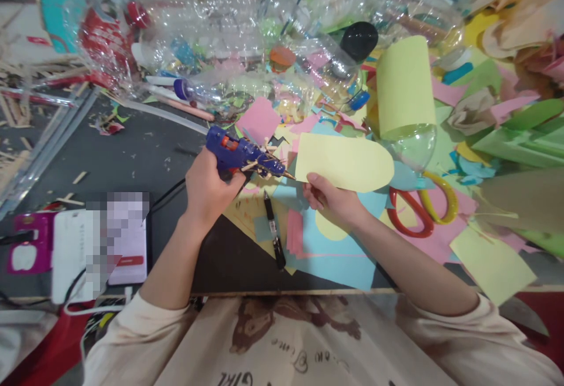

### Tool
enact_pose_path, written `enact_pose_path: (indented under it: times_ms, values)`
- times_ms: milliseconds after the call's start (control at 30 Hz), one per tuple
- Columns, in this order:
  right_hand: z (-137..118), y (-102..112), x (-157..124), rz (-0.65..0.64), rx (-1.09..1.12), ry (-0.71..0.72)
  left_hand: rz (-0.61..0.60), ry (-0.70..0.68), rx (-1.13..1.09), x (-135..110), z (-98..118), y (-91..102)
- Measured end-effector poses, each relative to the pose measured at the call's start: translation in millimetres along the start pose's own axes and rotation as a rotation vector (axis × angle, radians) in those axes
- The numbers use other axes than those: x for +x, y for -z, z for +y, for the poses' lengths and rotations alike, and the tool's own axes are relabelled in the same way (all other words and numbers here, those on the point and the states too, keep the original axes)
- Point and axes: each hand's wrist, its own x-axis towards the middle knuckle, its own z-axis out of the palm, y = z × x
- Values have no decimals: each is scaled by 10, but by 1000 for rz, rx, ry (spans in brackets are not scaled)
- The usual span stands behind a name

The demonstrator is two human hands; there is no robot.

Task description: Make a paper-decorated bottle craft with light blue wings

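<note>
My left hand (207, 189) is closed around the grip of a blue hot glue gun (244, 154), its nozzle pointing right and touching the left edge of a pale yellow paper cutout (343, 163). My right hand (328, 198) pinches the lower left edge of that yellow cutout, holding it just above the table. Under both hands lie sheets of blue, pink and yellow paper (335, 251) and a black marker (274, 230).
Red and yellow scissors (416, 210) lie right of my right hand. A clear bottle wrapped in yellow-green paper (405, 92) stands behind them. Crushed clear plastic bottles (247, 39) pile up at the back. A white device and pink case (74, 251) sit at front left.
</note>
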Motion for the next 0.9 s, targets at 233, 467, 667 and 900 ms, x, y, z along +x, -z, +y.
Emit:
enact_pose_path:
  times_ms: [233,467,667,900]
  values:
    - [0,-15,1,-12,5,15,22,-12,13,8,-1,-1]
    - [-64,-41,-8,-16,-43,50,27,-36,-4,5,-11,6]
    - [-103,-51,-27,-15,-109,74,27,-29,-15,13,-25,-2]
    - [-117,-44,-44,-3,-182,42,29,-11,1,20,-59,-17]
